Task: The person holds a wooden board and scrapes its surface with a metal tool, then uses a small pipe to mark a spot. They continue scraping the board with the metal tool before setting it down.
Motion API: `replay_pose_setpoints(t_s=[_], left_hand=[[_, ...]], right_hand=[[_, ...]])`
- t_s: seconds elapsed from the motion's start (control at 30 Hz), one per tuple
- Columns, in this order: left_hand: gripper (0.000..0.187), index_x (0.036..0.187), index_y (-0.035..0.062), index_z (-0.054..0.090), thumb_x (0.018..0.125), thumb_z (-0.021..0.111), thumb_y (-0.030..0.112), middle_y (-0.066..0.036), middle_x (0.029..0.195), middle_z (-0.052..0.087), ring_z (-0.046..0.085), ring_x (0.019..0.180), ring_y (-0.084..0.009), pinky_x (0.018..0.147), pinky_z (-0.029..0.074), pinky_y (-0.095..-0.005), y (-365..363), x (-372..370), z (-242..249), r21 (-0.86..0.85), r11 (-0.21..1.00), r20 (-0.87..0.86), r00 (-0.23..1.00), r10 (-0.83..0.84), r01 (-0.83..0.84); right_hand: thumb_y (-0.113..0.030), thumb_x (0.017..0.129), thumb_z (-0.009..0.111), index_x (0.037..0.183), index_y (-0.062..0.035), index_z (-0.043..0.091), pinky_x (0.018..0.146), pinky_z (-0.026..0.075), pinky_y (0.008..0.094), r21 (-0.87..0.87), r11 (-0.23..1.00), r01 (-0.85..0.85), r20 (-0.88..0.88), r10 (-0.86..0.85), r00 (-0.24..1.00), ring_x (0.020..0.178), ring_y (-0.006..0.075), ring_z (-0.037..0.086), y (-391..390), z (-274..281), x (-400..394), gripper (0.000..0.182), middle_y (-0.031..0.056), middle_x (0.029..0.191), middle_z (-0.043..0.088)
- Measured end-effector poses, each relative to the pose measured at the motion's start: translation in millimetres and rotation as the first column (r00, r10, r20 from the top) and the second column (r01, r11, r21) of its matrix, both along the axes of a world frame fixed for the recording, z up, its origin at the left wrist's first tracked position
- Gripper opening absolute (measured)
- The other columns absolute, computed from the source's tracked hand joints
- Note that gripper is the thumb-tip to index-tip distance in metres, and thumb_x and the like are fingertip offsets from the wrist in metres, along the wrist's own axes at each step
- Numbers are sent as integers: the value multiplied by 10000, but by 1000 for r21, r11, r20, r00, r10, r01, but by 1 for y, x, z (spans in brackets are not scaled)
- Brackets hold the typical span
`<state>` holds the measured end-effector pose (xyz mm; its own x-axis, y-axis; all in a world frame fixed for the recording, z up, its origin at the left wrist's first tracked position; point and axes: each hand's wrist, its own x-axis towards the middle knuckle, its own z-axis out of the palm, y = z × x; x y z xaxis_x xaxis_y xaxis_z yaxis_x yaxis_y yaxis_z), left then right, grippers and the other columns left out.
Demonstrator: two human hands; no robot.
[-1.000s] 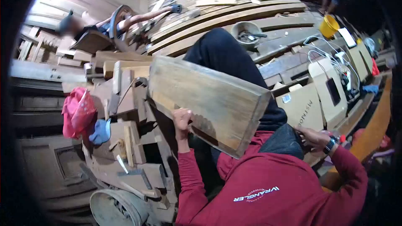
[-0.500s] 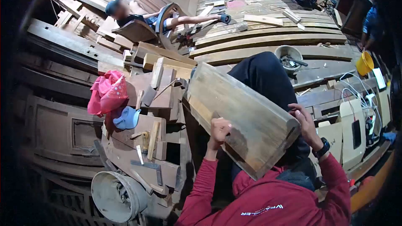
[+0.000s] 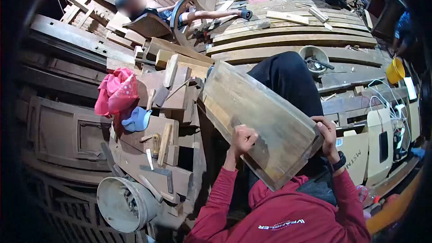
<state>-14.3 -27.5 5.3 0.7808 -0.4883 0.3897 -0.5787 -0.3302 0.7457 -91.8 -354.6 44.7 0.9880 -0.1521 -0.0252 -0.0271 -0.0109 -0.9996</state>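
Note:
A thick wooden board (image 3: 265, 112) with a pale, worn face lies tilted across my lap, against my raised knee. My left hand (image 3: 244, 139) is closed in a fist over the board's near left part. A small dark patch just beyond the knuckles could be a thin tool or a shadow; what the fist holds, if anything, is hidden. At the board's right edge, my right hand (image 3: 327, 136) has its fingers curled over the corner, gripping it.
To the left, a wooden bench (image 3: 135, 153) bears a metal square (image 3: 168, 175), a mallet-like tool (image 3: 160, 94), a pink cloth (image 3: 118, 91) and a blue cap (image 3: 137, 119). A bucket (image 3: 123, 204) stands nearby. Cardboard (image 3: 353, 153) and cables are at right. One person reclines at the back.
My left fist has shifted slightly to the right over the board. My right hand has settled lower round the board's corner, its forearm drawn inward. The view has moved a little.

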Motion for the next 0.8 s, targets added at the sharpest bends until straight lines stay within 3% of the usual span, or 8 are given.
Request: replay_pose_setpoints(t_s=[0.1, 0.13, 0.23, 0.37, 0.47, 0.57, 0.7, 0.8], left_hand=[[342, 567, 50, 561, 857, 588, 227, -126, 533, 530, 540, 492, -311, 523, 381, -406, 14, 24, -12, 77, 982, -42, 983, 177, -173], [346, 583, 38, 566, 862, 588, 242, -131, 529, 525, 532, 490, -321, 516, 376, -419, 18, 32, -17, 19, 979, -11, 979, 203, -202], [369, 566, 29, 522, 865, 575, 238, -124, 523, 490, 511, 477, -304, 543, 379, -391, 25, 27, -2, -95, 994, -197, 980, 29, -49], [366, 563, 27, 512, 867, 571, 222, -111, 524, 502, 523, 482, -291, 555, 380, -373, 16, 20, 6, -38, 999, -109, 994, 5, -10], [330, 579, 14, 560, 859, 574, 187, -125, 539, 536, 559, 490, -277, 539, 386, -373, 34, 38, -22, -14, 984, -145, 974, 175, -179], [351, 571, 21, 532, 870, 577, 198, -123, 529, 501, 525, 480, -284, 534, 366, -382, 23, 29, 2, -100, 993, -130, 990, 54, -67], [366, 566, 25, 481, 869, 578, 206, -130, 527, 465, 473, 469, -301, 521, 345, -393, 9, 14, 11, 7, 999, -71, 997, -34, 35], [355, 570, 12, 519, 867, 573, 198, -147, 526, 483, 511, 462, -290, 497, 366, -376, 22, 37, 1, -28, 984, -66, 983, 174, -176]], right_hand=[[-297, 910, 532, 1058, 49, 694, 842, 462, 274, -14, 1000, 0, 20, 0, 1000, 915, 144, 621, -1, 0, 2, 409, 82, 939, 708], [-293, 909, 533, 1052, 50, 693, 844, 461, 275, -29, 1000, 1, 28, 0, 1000, 921, 145, 621, -1, 1, 2, 404, 84, 945, 708], [-284, 898, 539, 1039, 55, 688, 856, 459, 278, -19, 1000, -1, 46, 2, 999, 930, 147, 616, -2, 7, 4, 396, 90, 964, 706], [-290, 891, 542, 1046, 63, 686, 851, 461, 276, 31, 999, -23, 22, 22, 1000, 919, 147, 613, 1, 5, 4, 411, 92, 960, 704], [-291, 883, 533, 1044, 64, 684, 854, 461, 278, 10, 999, -33, 28, 33, 999, 918, 151, 614, -2, 4, 6, 417, 94, 958, 703], [-287, 878, 537, 1030, 60, 683, 863, 459, 273, -37, 999, -31, 70, 33, 997, 920, 148, 614, -2, 10, 7, 406, 91, 966, 703], [-302, 873, 541, 1034, 57, 687, 859, 463, 285, -20, 999, -30, 30, 30, 999, 926, 155, 621, 1, 14, 6, 420, 98, 961, 706], [-304, 874, 538, 1017, 56, 688, 881, 461, 309, -42, 999, -11, 74, 14, 997, 936, 189, 627, -2, 5, 7, 415, 116, 949, 704]])
